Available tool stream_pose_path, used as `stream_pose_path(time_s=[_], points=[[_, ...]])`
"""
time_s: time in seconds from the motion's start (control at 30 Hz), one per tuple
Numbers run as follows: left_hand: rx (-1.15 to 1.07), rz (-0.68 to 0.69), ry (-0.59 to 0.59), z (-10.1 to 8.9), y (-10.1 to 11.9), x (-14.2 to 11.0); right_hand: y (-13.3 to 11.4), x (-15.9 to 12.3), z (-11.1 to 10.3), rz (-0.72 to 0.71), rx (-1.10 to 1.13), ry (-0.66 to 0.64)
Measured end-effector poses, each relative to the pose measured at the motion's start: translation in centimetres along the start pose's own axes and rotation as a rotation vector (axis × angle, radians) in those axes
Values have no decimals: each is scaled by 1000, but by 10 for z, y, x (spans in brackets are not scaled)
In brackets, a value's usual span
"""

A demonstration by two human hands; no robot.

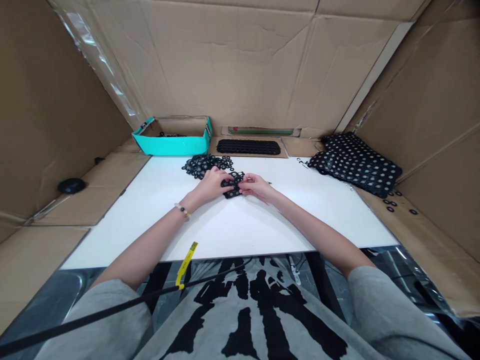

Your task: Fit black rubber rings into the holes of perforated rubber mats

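The person's left hand (212, 184) and right hand (255, 186) meet over the white tabletop (225, 230). Both grips are closed, pinching a black rubber ring sheet (233, 186) from either side, and that sheet sits just above the tabletop's middle. A heap of loose rings (204, 166) lies at 11 o'clock from the hands, with a teal box (171, 142) beyond it. A black mat (248, 146) sits at 12 o'clock, a dotted black stack (354, 165) at 2 o'clock, and stray rings (392, 204) on cardboard at 3 o'clock.
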State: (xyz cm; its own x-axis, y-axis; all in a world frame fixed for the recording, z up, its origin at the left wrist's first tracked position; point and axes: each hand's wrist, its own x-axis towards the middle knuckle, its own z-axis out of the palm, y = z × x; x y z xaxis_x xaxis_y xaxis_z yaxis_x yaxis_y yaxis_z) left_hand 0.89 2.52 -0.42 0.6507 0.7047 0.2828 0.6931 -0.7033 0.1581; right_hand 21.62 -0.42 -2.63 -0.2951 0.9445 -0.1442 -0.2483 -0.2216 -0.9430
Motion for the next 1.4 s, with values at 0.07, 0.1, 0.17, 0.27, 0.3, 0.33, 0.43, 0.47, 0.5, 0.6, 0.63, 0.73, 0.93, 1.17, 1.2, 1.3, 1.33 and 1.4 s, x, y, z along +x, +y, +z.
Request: stream_pose_path(time_s=[0.07, 0.1, 0.17, 0.27, 0.3, 0.33, 0.43, 0.47, 0.5, 0.6, 0.63, 0.73, 0.93, 1.17, 1.2, 1.3, 1.33, 1.4], points=[[4, 8, 7, 0, 1, 0, 0, 0, 0, 0, 1, -6], [9, 15, 11, -1, 2, 0, 0, 0, 0, 1, 0, -7], [21, 36, 16, -3, 4, -1, 0, 0, 0, 0, -3, -10], [29, 60, 25, -3, 6, -1, 1, 1, -1, 6, -13, 6], [29, 64, 33, -2, 6, -1, 1, 1, 0, 8, -18, 20], [30, 66, 42, -1, 5, -1, 1, 1, 0, 10, -24, 35], [32, 70, 61, 2, 3, 1, 4, 2, 2, 3, -39, 84], [30, 71, 62, 2, 2, 1, 5, 3, 4, -4, -42, 102], [24, 69, 61, 2, 2, 1, 6, 4, 5, -15, -45, 121], [-4, 62, 65, -2, 5, 0, 9, 6, 9, -68, -46, 169], [-14, 62, 71, -4, 7, -1, 9, 6, 9, -87, -41, 180], [-31, 59, 116, -10, 12, -2, 4, 6, 9, -119, 10, 190], [-52, 67, 264, -8, 11, -1, -16, -1, 8, -119, 233, 181], [-46, -17, 446, -9, 12, -1, -17, -15, 24, 37, 65, 48], [-46, -7, 440, -9, 13, -2, -16, -16, 26, 25, 45, 37], [-46, 21, 388, -9, 15, -2, -14, -17, 29, -36, 49, 57], [-45, 30, 362, -10, 16, -2, -14, -16, 28, -48, 59, 74], [-46, 56, 302, -12, 16, -2, -14, -14, 26, -65, 73, 102]])
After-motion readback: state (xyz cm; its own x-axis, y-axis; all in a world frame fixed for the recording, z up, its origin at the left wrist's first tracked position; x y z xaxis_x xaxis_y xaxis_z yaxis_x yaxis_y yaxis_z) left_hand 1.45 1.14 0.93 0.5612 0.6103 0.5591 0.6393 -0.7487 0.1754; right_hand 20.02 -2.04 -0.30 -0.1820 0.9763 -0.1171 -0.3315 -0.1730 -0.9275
